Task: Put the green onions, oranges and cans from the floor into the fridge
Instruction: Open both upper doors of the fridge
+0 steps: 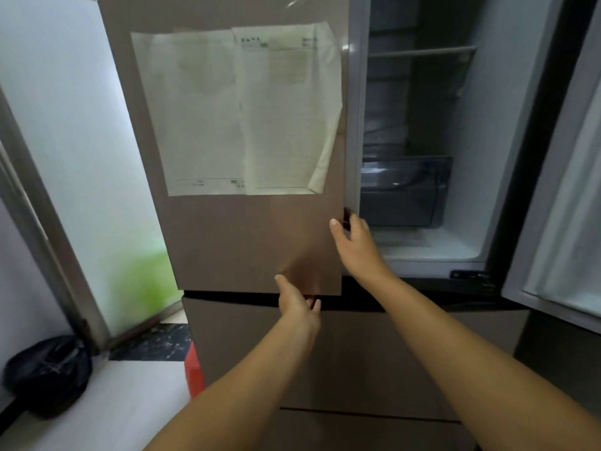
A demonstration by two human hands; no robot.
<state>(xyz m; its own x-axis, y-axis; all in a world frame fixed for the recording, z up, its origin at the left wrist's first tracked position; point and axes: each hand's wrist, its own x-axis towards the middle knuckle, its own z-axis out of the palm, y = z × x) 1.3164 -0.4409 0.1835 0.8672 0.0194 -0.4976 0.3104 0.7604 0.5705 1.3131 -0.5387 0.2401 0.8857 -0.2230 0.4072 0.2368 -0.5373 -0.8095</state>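
Nearest us, our two forearms reach up and forward to the fridge (325,353). Our left hand (297,302) sits at the bottom edge of the left door (227,239), thumb up against the door face and fingers curled under the lip into the dark gap above the drawer (357,346). Our right hand (353,237) is just above and to the right of it, thumb on the door face and fingers hooked round the door's free edge. We judge both grips serve to swing this door: whether to open or close it we cannot tell.

Right of our right hand, the right door (559,190) stands wide open. Beyond that hand the lit compartment shows a bare white floor, a clear bin (403,190) behind it and a shelf (422,52) higher up. No green onions, oranges or cans are in sight, neither inside nor on the floor we see; they must lie outside the view.

Above our hands, papers (237,109) are stuck to the left door, one corner curling.

Down left of our left hand, a red object (194,372) peeks from beside the fridge, and further left a black bag (48,372) rests on the pale floor by a door frame. Beyond, frosted glass (81,125) lets in daylight with a green blur.
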